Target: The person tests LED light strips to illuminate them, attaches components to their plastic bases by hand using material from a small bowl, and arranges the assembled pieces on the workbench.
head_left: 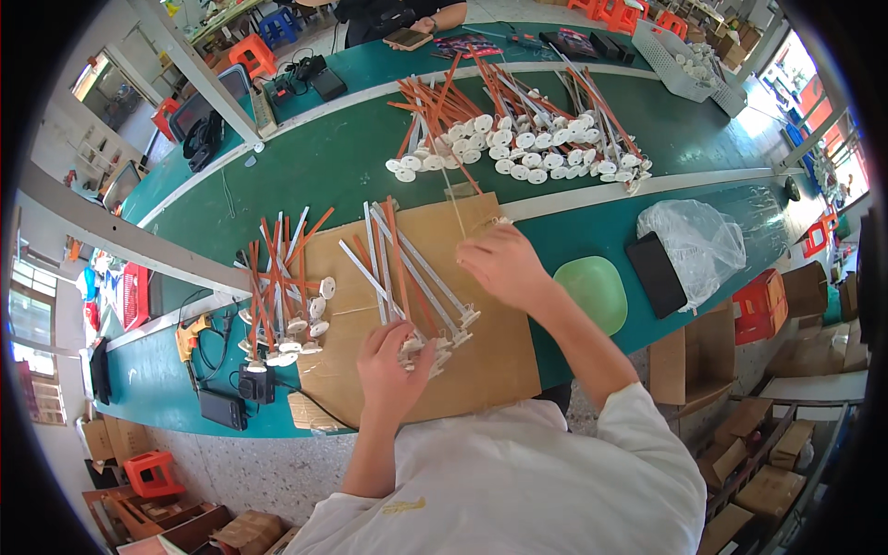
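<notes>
L hand [393,365]: fingers at wht discs [443,354], strips [399,264] fwd. R hand [504,262]: fingers nr thin strip [459,213]. Cardbd [490,361] beneath. Grips: can't tell.

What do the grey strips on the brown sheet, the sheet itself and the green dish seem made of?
Grey strips: straight, pale, smooth-looking; metal or plastic, I can't tell which.
Brown sheet: probably cardboard, matt tan with crease lines.
Green dish: likely moulded plastic; smooth, evenly coloured, with a soft sheen.
</notes>
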{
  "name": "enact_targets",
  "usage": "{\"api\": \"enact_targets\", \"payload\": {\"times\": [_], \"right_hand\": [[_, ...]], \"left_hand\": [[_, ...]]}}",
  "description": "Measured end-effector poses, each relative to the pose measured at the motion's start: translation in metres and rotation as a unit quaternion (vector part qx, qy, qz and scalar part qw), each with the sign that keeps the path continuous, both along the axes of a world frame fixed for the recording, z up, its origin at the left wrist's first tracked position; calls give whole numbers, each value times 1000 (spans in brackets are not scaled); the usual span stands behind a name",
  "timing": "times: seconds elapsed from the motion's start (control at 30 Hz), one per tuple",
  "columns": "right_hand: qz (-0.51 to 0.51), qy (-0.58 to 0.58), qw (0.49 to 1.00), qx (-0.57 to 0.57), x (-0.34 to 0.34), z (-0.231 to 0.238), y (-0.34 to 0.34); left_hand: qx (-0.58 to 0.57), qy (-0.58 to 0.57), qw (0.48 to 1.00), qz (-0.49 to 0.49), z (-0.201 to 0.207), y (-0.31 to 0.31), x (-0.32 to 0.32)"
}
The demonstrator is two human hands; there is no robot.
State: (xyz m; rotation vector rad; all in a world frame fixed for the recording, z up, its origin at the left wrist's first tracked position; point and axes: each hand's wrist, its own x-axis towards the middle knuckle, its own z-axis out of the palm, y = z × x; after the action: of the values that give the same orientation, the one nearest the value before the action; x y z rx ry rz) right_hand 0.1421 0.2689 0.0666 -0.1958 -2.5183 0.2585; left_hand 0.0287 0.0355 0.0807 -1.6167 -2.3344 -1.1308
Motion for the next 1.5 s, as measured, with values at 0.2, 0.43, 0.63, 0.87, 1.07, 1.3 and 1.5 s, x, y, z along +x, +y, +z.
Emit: {"api": "enact_targets", "payload": {"times": [0.2,0.43,0.63,0.87,1.07,1.3,1.5], "right_hand": [[51,182,959,-209,30,27,-82],[-6,190,965,-178,39,35,-100],[36,199,966,-163,39,21,-99],[106,123,949,-270,42,23,-96],[67,109,956,-264,33,17,-97],[144,105,933,-312,28,27,-71],[-59,-87,981,164,-1,-14,48]], "left_hand": [[79,-677,718,-137,-10,5,20],[117,-778,582,-206,-18,8,22],[95,-738,646,-170,-23,3,20],[99,-721,665,-169,-28,-8,7],[36,-670,733,-111,-21,-2,4],[114,-723,668,-135,-20,-4,4],[49,-651,755,-61,-22,-7,3]]}}
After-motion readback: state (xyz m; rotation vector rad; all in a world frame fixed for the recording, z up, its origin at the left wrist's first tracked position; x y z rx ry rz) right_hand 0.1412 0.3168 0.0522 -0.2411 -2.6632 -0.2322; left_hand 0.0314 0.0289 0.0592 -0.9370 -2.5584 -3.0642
